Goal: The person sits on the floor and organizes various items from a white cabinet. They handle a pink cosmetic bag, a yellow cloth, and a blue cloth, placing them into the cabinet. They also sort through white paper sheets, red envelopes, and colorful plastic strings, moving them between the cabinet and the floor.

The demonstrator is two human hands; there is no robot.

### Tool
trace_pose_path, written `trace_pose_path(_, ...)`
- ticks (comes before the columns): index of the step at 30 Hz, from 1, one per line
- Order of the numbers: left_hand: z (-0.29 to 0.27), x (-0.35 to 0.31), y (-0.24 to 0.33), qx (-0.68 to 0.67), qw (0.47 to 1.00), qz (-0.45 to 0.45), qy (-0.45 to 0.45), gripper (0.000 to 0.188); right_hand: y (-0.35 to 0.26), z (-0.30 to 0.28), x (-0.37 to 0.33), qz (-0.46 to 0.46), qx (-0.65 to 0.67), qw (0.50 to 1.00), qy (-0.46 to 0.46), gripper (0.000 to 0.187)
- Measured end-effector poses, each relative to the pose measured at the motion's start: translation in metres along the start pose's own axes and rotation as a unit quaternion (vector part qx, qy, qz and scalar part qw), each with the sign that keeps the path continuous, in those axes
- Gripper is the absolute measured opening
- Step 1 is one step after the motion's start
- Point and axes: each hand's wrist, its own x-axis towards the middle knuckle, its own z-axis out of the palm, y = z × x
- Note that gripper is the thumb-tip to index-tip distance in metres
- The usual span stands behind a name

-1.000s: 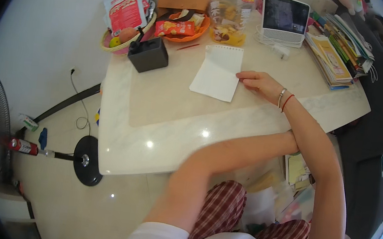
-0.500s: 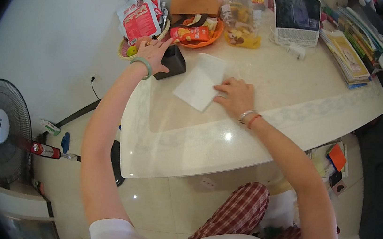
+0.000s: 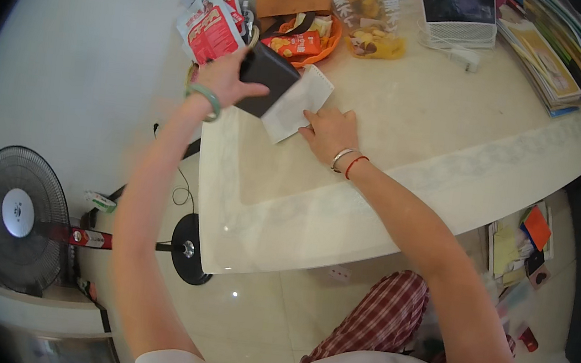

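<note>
My left hand (image 3: 224, 82), with a green bangle at the wrist, grips a black box-shaped holder (image 3: 266, 77) and holds it tilted over the left end of a white paper sheet (image 3: 299, 102). My right hand (image 3: 330, 132) lies flat on the cream marble table (image 3: 344, 209), fingers pressing the near right edge of that sheet. Bracelets circle the right wrist.
Behind the sheet stand a red-and-white snack bag (image 3: 208, 25), an orange bowl of packets (image 3: 305, 40), a clear bag of snacks (image 3: 366, 18), a small white screen device (image 3: 457, 10) and a stack of books (image 3: 548, 57). A floor fan (image 3: 18, 215) stands left; clutter (image 3: 520, 243) lies right.
The sheet has slid left across the table with my right hand on it. My left arm came into view, reached the black holder and has lifted and tilted it over the sheet.
</note>
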Motion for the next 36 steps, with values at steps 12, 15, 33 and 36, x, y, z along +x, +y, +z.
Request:
trace_pose_path(12,0.070,0.030,0.025,0.276,0.961,0.011,-0.013,0.094,-0.004,-0.006,-0.002,-0.076,0.147,0.970,-0.176,0.033)
trace_pose_path(15,0.069,0.035,0.033,0.287,0.958,0.020,-0.011,0.095,-0.005,-0.010,-0.039,-0.136,0.184,0.952,-0.205,0.036)
trace_pose_path(33,0.131,-0.182,0.290,-0.102,0.815,0.570,0.002,0.034,0.042,0.008,-0.337,-0.258,0.089,0.958,0.088,0.031)
trace_pose_path(36,0.169,-0.221,0.300,-0.122,0.822,0.534,-0.159,0.029,0.120,0.005,-0.456,0.039,0.172,0.984,-0.032,0.035)
